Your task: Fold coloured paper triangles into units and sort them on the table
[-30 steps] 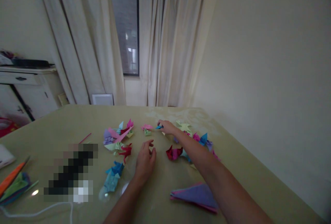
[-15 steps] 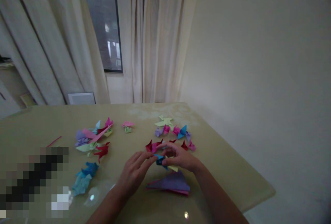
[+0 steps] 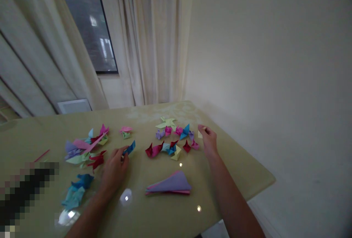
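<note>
My left hand is closed on a blue folded paper piece, its tip poking out past the fingers. Over at the table's right side, my right hand pinches a small pale yellow folded paper piece, mostly covered by the fingers. Between the hands lie two rows of origami pieces. The nearer row has a dark red and pink piece, a yellow piece and a red piece. Behind it sit a blue piece and a light green piece.
A fan-shaped stack of purple and pink folded paper lies near the front. Left of my left hand are a mixed heap of origami and crumpled blue paper. A pink and green piece sits farther back. The wall borders the right.
My hands have separated. The left moved left with the blue piece, and the right moved right and away with the pale yellow one. The nearer origami row is uncovered; the view has shifted right.
</note>
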Motion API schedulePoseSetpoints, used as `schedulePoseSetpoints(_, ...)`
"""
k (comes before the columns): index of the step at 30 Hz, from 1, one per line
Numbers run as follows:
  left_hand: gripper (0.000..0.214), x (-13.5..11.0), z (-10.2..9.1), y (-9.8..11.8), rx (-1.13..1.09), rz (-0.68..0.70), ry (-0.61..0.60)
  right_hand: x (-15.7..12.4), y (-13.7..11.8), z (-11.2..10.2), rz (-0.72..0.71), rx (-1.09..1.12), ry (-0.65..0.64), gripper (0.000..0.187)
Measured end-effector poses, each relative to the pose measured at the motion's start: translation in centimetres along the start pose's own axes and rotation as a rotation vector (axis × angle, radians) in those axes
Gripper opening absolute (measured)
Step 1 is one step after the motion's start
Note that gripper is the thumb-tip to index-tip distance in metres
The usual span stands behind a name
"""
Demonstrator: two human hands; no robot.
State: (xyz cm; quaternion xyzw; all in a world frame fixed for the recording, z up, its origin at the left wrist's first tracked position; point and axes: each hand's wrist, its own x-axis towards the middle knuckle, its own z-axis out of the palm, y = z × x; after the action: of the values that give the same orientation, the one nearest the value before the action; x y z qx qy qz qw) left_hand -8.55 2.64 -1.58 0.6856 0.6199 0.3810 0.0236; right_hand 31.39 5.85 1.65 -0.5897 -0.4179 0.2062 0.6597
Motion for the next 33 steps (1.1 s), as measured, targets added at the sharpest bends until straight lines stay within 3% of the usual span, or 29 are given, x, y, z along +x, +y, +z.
schedulePoseSetpoints(3,0.035,-0.1,0.5,-0.7,-0.039,0.067,-0.105,1.0,1.2,-1.3,0.033,-0.189,-0.024,0.056)
schedulePoseSetpoints(8,0.031,-0.9,1.2,0.7,-0.110,0.236,-0.177,1.3,1.7,-2.2,0.062,-0.413,-0.053,0.044)
schedulePoseSetpoints(12,0.045,-0.9,2.3,2.2,-0.185,0.189,-0.173,0.6,1.6,-2.3,0.078,-0.618,-0.157,0.028)
schedulePoseSetpoints(14,0.053,-0.6,3.0,3.1,-0.205,0.192,-0.232,-0.1,1.4,-1.8,0.069,-0.680,-0.221,0.019)
schedulePoseSetpoints(18,0.056,0.2,4.4,5.3,-0.277,0.270,-0.351,-1.9,0.8,0.1,0.010,-0.705,-0.356,0.015)
schedulePoseSetpoints(23,0.055,0.7,5.7,7.6,-0.356,0.265,-0.318,-4.0,-0.1,2.4,-0.103,-0.644,-0.455,0.014)
schedulePoseSetpoints(33,0.057,-0.3,4.7,7.6,-0.361,0.360,-0.342,-4.9,0.4,4.0,-0.164,-0.473,-0.516,0.021)
